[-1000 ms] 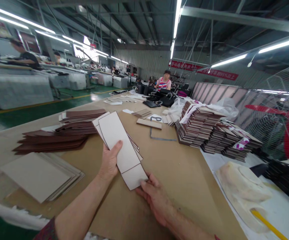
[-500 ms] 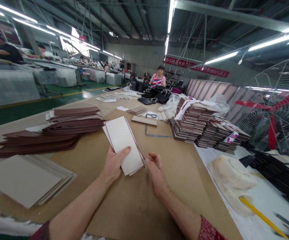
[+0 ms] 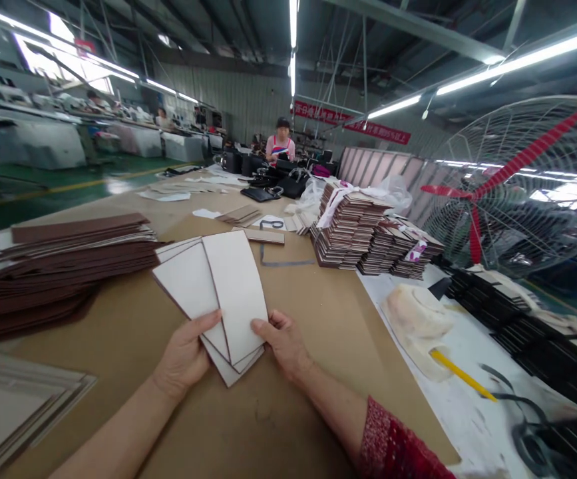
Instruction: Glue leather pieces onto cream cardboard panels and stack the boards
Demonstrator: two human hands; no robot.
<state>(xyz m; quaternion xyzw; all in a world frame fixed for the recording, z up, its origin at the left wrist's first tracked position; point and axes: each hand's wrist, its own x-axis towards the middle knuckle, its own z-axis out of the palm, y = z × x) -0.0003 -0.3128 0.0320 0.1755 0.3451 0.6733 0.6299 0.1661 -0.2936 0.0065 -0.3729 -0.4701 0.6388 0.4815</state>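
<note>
Several white rectangular panels (image 3: 235,293) with dark brown edges are fanned out above the table between my two hands. My left hand (image 3: 186,352) grips the left part of the fan, thumb on the white face and fingers hidden underneath. My right hand (image 3: 283,339) pinches the lower right corner of the top panel, its thumb on the face. To the left lies a stack of dark brown panels (image 3: 78,256) with white layers among them. Larger grey-beige sheets (image 3: 13,406) lie at the lower left.
Tall stacks of brown-edged panels (image 3: 345,226) stand on the right. Near them are a cream-coloured lump (image 3: 415,319), a yellow stick (image 3: 462,376), black stacked pieces (image 3: 542,339) and a caged fan (image 3: 475,196). Black bags (image 3: 288,183) and a person (image 3: 281,143) are at the far end.
The held panels have spread into a wider fan. My right hand, apart from them before, now pinches the top panel. The view has turned to the right.
</note>
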